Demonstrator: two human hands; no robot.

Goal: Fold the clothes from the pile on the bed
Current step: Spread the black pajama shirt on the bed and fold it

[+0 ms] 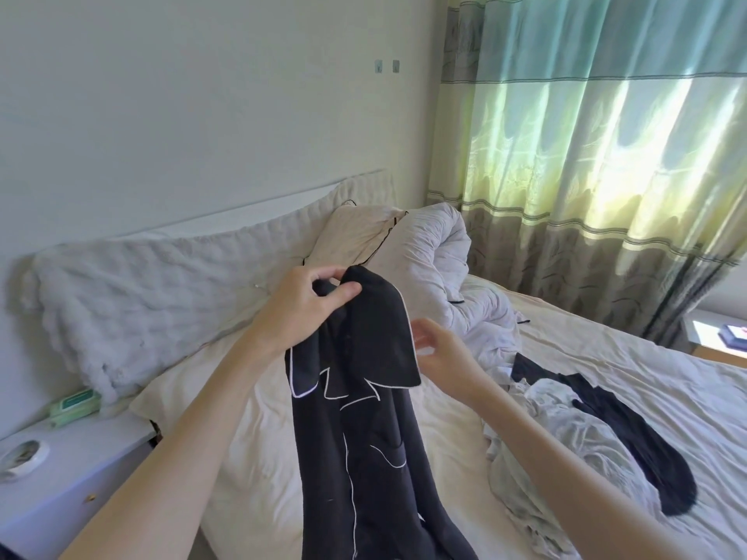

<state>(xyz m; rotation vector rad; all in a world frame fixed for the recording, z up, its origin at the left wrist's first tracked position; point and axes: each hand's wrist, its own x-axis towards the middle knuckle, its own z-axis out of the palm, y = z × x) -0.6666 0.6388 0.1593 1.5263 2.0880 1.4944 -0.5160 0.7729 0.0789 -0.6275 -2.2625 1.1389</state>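
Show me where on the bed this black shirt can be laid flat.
Best patch: the bare sheet under the black shirt, bordered by the nightstand on the left and the clothes pile on the right. A second bare stretch lies past the pile toward the curtain. Crowded: the pile and the bunched duvet behind it.

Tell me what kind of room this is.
Most likely a home bedroom: an unmade bed with a pillow and rumpled duvet, a bedside table on the left, and a drawn curtain. The left hand holds a black pyjama shirt.
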